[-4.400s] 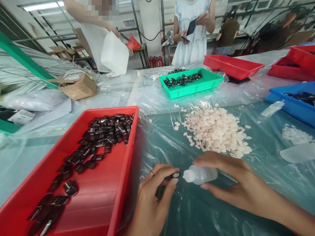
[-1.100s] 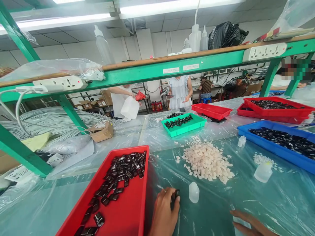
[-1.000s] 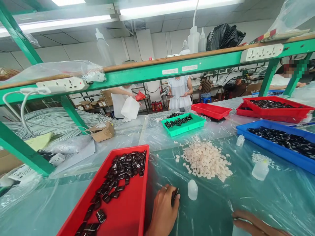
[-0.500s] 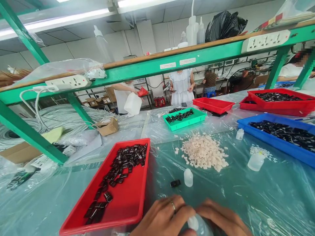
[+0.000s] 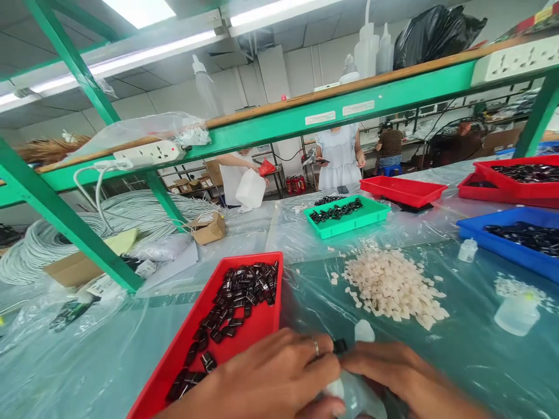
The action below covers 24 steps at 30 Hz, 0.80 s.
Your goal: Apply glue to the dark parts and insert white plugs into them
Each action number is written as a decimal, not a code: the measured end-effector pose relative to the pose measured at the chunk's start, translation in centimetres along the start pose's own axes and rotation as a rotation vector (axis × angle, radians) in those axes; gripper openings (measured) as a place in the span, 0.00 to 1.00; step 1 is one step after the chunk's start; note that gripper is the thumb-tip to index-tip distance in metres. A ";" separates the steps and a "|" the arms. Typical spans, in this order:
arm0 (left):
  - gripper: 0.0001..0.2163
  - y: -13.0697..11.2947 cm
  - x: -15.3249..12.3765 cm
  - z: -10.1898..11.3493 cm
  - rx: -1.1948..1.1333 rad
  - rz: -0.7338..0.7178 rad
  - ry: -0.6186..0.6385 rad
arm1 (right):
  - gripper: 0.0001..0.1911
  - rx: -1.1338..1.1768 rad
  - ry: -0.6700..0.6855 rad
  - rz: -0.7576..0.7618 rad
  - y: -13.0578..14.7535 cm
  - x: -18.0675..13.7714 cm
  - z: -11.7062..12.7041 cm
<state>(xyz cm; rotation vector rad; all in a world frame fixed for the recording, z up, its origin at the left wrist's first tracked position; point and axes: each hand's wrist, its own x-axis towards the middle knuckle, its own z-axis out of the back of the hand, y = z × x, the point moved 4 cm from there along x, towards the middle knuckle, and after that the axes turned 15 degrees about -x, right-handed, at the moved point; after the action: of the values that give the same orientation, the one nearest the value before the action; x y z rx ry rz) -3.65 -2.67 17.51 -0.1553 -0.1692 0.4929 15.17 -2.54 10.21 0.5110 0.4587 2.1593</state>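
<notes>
At the bottom middle, a translucent plastic bottle (image 5: 358, 398) is between my two hands. My left hand (image 5: 275, 375), with a ring on one finger, is closed around the bottle's near left side by its whitish top. From the right, my right hand (image 5: 395, 369) curls its fingers over the bottle's far side; some fingertips are hidden. Just beyond the fingers lies a small black plastic piece (image 5: 339, 347), partly covered. Beside it stands a small white cap (image 5: 364, 330). A red tray (image 5: 244, 343) of dark plastic pieces (image 5: 247, 285) is left of the bottle, partly behind my left hand.
A heap of small off-white pieces (image 5: 388, 282) lies beyond my right hand. Farther off are a green tray (image 5: 349, 224), a red tray (image 5: 402, 189) and a blue tray (image 5: 502, 233). Small bottles (image 5: 517, 314) stand at right. A green shelf frame (image 5: 279, 128) crosses above the table.
The view has turned left, so the table things appear farther right. My hands have come closer to the black piece and white cap, now partly covering them. Both hands stay on the bottle.
</notes>
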 end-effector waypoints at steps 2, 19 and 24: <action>0.10 2.2 -0.4 0.7 -0.090 0.059 -0.067 | 0.20 -0.039 0.018 0.029 0.1 2.7 0.9; 0.15 13.9 -4.4 3.1 -0.334 0.370 -0.310 | 0.11 -0.411 -0.100 0.172 3.9 16.1 -0.1; 0.17 11.8 -4.6 1.9 -0.361 0.162 -0.354 | 0.13 -0.190 -0.046 -0.080 3.1 13.3 2.7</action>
<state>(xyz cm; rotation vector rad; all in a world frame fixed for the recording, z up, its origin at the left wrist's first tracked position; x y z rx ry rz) -13.43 5.60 16.51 -0.4371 -0.5967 0.6470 7.06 6.81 16.71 0.4280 0.2418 2.0837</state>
